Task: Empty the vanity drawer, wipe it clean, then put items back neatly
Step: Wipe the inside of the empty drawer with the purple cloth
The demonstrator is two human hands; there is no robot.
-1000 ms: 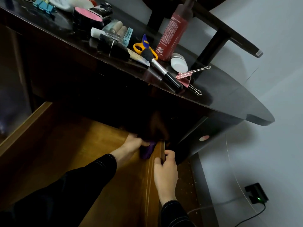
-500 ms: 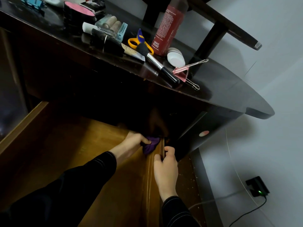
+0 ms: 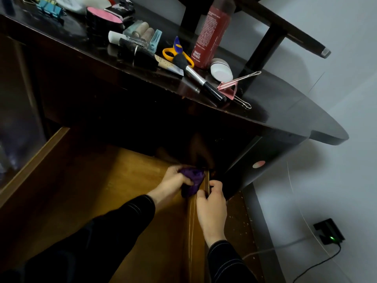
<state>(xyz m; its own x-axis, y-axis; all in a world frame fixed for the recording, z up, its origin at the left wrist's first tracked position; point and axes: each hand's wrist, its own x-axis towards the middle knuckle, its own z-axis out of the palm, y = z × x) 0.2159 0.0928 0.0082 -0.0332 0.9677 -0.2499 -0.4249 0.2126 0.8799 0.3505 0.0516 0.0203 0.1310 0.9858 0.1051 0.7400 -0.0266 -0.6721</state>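
Observation:
The wooden drawer [image 3: 81,180] stands pulled out below the dark vanity top [image 3: 275,111], its floor bare. My left hand [image 3: 173,180] holds a crumpled purple cloth [image 3: 192,179] against the drawer's inner right side, near the back corner. My right hand [image 3: 212,209] grips the top edge of the drawer's right wall [image 3: 191,231] just beside the cloth. On the vanity top lie the taken-out items: a red bottle [image 3: 211,31], orange-handled scissors [image 3: 177,54], a makeup brush [image 3: 202,80], a pink binder clip [image 3: 229,86], a white round pad [image 3: 221,70] and a pink-topped black case [image 3: 104,19].
Blue binder clips [image 3: 50,8] and small tubes [image 3: 142,32] crowd the vanity's left part. A dark shelf on a post [image 3: 265,41] rises behind the bottle. On the floor at right, a black adapter with a green light [image 3: 329,231] trails a cable. A white wall is at right.
The left hand has drawn the purple cloth slightly back and toward me along the drawer's right wall, so more cloth shows. The right hand keeps its hold on the wall edge.

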